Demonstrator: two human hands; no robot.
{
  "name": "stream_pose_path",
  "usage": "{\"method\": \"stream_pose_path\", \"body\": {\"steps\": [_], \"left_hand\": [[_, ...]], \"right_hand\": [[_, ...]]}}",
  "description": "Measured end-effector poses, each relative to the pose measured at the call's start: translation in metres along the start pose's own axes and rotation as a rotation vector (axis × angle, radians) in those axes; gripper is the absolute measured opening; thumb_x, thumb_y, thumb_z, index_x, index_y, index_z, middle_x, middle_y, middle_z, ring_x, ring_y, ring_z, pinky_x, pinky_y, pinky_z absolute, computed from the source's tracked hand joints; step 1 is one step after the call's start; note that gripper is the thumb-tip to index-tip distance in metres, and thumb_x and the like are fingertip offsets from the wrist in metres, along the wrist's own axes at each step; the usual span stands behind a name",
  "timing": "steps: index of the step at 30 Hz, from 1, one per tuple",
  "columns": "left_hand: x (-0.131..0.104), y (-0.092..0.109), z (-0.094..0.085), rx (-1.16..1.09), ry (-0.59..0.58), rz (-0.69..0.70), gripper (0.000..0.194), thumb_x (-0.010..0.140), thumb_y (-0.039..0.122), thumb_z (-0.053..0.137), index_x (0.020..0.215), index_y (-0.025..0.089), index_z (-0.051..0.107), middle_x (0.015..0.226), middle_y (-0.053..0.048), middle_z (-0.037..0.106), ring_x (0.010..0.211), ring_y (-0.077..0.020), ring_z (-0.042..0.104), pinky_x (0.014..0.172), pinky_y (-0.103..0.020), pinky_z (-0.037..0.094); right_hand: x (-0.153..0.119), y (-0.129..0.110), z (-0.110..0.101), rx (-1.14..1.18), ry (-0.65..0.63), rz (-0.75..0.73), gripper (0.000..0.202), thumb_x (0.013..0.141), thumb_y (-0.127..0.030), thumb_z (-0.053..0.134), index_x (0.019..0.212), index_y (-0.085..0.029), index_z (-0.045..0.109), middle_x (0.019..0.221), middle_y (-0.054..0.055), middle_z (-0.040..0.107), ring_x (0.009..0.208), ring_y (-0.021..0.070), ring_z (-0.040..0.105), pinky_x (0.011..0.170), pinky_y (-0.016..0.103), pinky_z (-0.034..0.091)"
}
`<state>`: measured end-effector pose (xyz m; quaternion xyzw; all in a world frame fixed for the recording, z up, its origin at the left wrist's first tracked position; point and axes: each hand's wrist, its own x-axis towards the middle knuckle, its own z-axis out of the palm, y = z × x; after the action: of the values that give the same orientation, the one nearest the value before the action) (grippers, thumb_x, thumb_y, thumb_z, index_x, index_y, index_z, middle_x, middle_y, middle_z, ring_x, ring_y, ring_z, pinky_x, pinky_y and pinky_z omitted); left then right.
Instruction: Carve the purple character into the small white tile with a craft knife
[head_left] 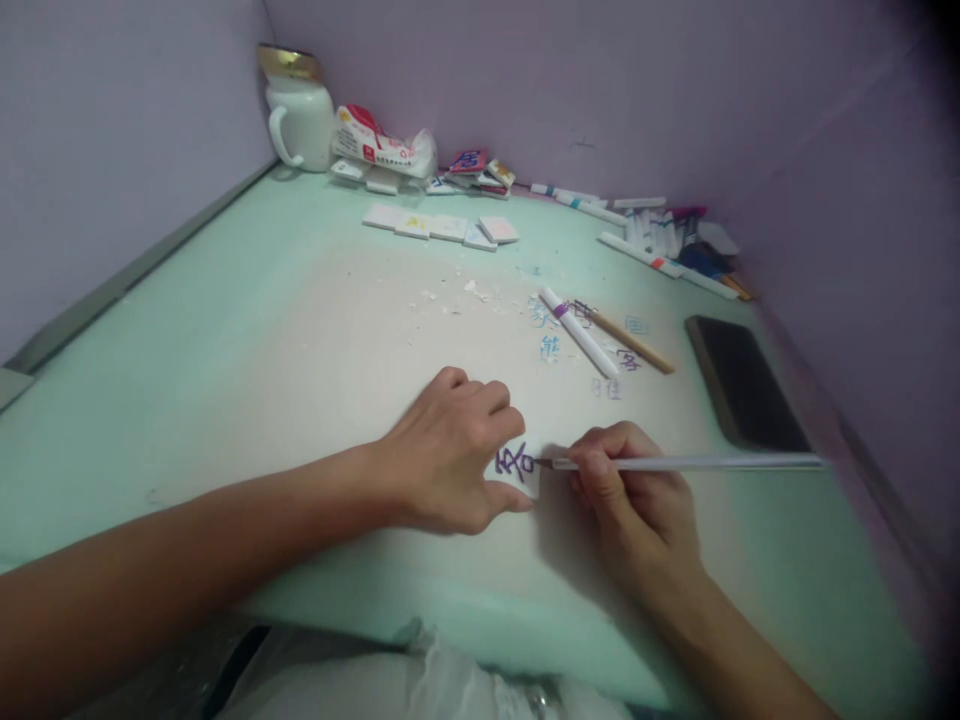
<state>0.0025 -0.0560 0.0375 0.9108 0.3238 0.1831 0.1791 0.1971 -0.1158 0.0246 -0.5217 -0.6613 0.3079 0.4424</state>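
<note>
A small white tile (516,462) with a purple Chinese character lies on the table near the front. My left hand (457,455) grips it by its edges, thumb on the near side and fingers on the far side, covering its left part. In my right hand (637,490) a thin brush (697,463) with a long pale handle is pinched near its tip. Its dark pointed tip touches or hovers just at the tile's right edge; I cannot tell which. Beyond the hands lie a white marker with a purple band (577,332) and a wooden brush (634,343).
A phone (742,385) lies at the right. Along the back stand a lidded white mug (304,125), a tissue pack (382,142), several blank-looking tiles (448,228) and a heap of markers (652,235). White flakes (472,290) and inked characters (550,348) mark the table (300,330).
</note>
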Motion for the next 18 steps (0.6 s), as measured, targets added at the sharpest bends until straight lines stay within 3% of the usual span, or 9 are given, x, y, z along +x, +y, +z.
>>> {"method": "stream_pose_path", "body": {"steps": [18], "left_hand": [[0.0011,-0.0007,-0.0008,-0.013,0.004,0.003,0.043,0.068,0.047,0.078,0.090,0.013,0.066,0.083,-0.005,0.058,0.078,-0.0204,0.055,0.080,-0.038,0.034]], "right_hand": [[-0.0005,-0.0005,-0.0018,-0.008,-0.036,-0.001,0.024,0.098,-0.029,0.046,0.076,-0.022,0.051,0.060,-0.006,0.044,0.049,0.0079,0.040,0.045,0.022,0.030]]}}
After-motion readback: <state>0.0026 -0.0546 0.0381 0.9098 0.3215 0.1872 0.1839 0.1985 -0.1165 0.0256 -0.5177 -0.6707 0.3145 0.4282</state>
